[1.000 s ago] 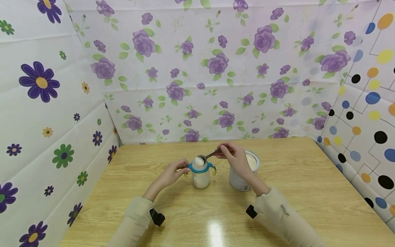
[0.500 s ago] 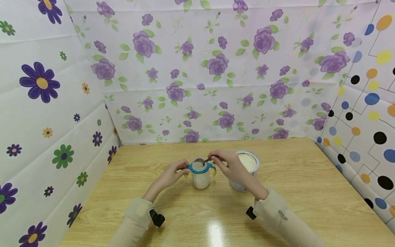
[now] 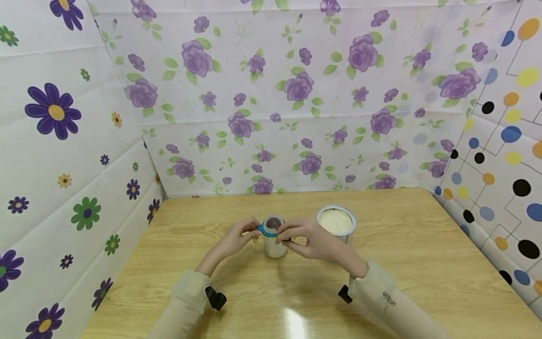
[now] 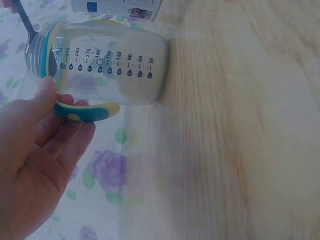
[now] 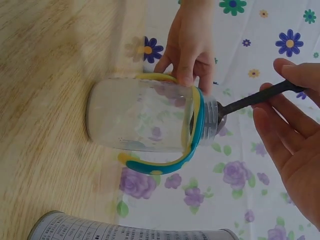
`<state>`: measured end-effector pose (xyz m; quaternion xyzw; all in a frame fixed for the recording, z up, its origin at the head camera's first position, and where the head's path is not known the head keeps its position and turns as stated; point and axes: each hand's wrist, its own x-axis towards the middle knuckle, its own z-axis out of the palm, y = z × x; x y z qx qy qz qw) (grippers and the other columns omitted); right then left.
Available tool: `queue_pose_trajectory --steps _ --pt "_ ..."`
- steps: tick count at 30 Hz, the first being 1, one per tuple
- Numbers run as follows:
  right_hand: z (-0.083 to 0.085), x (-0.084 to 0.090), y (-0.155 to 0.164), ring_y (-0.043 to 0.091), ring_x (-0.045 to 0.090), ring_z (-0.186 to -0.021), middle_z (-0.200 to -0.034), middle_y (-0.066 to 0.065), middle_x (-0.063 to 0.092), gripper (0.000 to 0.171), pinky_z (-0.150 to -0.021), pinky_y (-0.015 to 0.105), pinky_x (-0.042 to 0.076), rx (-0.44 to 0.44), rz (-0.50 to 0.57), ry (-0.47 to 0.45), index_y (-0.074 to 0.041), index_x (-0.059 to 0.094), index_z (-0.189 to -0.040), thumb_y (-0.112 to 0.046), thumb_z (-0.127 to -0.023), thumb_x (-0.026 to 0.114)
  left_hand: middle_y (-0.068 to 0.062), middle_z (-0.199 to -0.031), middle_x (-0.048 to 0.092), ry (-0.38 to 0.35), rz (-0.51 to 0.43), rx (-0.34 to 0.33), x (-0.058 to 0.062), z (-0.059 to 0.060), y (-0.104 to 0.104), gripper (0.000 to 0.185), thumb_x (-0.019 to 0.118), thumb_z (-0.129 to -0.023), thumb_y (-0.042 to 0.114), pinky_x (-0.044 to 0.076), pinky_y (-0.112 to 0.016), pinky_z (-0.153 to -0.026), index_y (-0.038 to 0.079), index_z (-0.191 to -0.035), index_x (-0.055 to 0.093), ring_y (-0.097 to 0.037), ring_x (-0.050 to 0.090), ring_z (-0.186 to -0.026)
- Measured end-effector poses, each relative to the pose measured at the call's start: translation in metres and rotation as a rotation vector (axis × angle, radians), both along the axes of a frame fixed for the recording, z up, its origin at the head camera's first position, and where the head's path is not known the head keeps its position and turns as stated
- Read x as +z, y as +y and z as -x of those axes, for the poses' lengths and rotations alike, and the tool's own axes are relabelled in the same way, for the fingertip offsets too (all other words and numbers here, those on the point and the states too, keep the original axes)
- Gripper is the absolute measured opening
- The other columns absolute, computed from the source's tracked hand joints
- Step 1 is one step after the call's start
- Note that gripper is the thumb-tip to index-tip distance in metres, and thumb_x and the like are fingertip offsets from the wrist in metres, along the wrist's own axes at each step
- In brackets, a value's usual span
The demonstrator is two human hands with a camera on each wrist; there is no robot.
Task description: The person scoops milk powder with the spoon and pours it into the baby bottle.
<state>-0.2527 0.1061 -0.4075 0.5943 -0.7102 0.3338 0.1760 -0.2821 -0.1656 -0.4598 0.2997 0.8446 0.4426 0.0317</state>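
Note:
A clear baby bottle (image 3: 275, 248) with a blue-and-yellow ring and two handles stands upright, whitish contents in its lower part. My left hand (image 3: 240, 238) grips the bottle's left handle, thumb against the ring in the left wrist view. Between thumb and fingers my right hand (image 3: 311, 238) pinches the dark handle of a spoon (image 5: 260, 96). The spoon's bowl sits in the bottle's open mouth, turned with its rounded back upward in the head view. Just right of the bottle, partly behind the right hand, is an open can of pale powder (image 3: 336, 221).
A light wooden table (image 3: 381, 263) carries the bottle and the can. Behind it hangs a cloth with purple flowers (image 3: 239, 125). More patterned cloths border the left and right sides. Both sleeved forearms reach in from the front edge, each with a black wrist camera (image 3: 217, 299).
The spoon, earlier heaped with white powder at the bottle's mouth, has tipped over into it. My right hand moved left and lower, turning. The left hand stayed on the handle.

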Motion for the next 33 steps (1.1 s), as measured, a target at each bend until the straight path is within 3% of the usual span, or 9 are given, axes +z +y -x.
queue_pose_trajectory --steps 4,10,16,21,27,33 --pt "-0.001 0.0 0.001 0.016 0.068 -0.096 -0.107 0.009 0.069 0.016 -0.078 0.016 0.054 -0.003 -0.021 0.021 -0.012 0.072 -0.102 -0.003 -0.089 0.067 -0.014 -0.102 0.069 0.005 0.007 0.003 0.001 0.0 0.0 0.006 0.055 -0.099 0.018 0.055 -0.04 -0.08 0.016 -0.103 0.058 -0.025 0.066 -0.093" --pt "-0.001 -0.001 0.005 0.015 0.07 -0.091 -0.107 0.009 0.07 0.019 -0.074 0.016 0.055 -0.115 0.076 -0.04 -0.006 0.071 -0.108 -0.001 -0.09 0.065 -0.011 -0.102 0.069 -0.011 -0.006 0.008 0.001 0.001 0.001 0.006 0.056 -0.098 0.018 0.054 -0.05 -0.084 0.015 -0.103 0.058 -0.029 0.067 -0.094" --pt "0.003 -0.001 0.007 0.019 0.07 -0.084 -0.101 0.01 0.073 0.016 -0.07 0.024 0.058 -0.177 0.207 -0.172 -0.003 0.07 -0.106 0.0 -0.092 0.062 -0.012 -0.104 0.069 -0.006 0.007 0.018 0.001 0.0 0.0 0.006 0.056 -0.098 0.017 0.055 -0.044 -0.082 0.014 -0.103 0.059 -0.028 0.067 -0.096" --pt "0.002 0.0 0.009 0.019 0.069 -0.086 -0.102 0.007 0.072 0.016 -0.068 0.027 0.058 -0.264 0.27 -0.258 -0.008 0.07 -0.106 -0.003 -0.094 0.06 -0.015 -0.104 0.07 -0.018 0.022 0.03 0.0 0.0 0.0 0.006 0.056 -0.098 0.017 0.055 -0.037 -0.081 0.017 -0.103 0.059 -0.024 0.066 -0.094" --pt "0.002 0.001 0.01 0.019 0.068 -0.088 -0.1 0.009 0.072 0.016 -0.071 0.026 0.058 -0.31 0.335 -0.342 -0.006 0.069 -0.107 -0.003 -0.096 0.057 -0.016 -0.104 0.069 -0.026 -0.005 0.022 -0.001 -0.001 0.0 0.006 0.056 -0.098 0.014 0.054 -0.049 -0.083 0.016 -0.103 0.059 -0.029 0.066 -0.095" --pt "0.004 -0.001 0.01 0.026 0.068 -0.089 -0.1 0.015 0.071 0.015 -0.074 0.031 0.058 -0.349 0.409 -0.49 -0.001 0.068 -0.107 -0.005 -0.098 0.056 -0.018 -0.105 0.068 -0.026 -0.03 0.012 -0.002 -0.001 0.0 0.006 0.056 -0.098 0.013 0.052 -0.055 -0.084 0.014 -0.103 0.059 -0.036 0.066 -0.096"
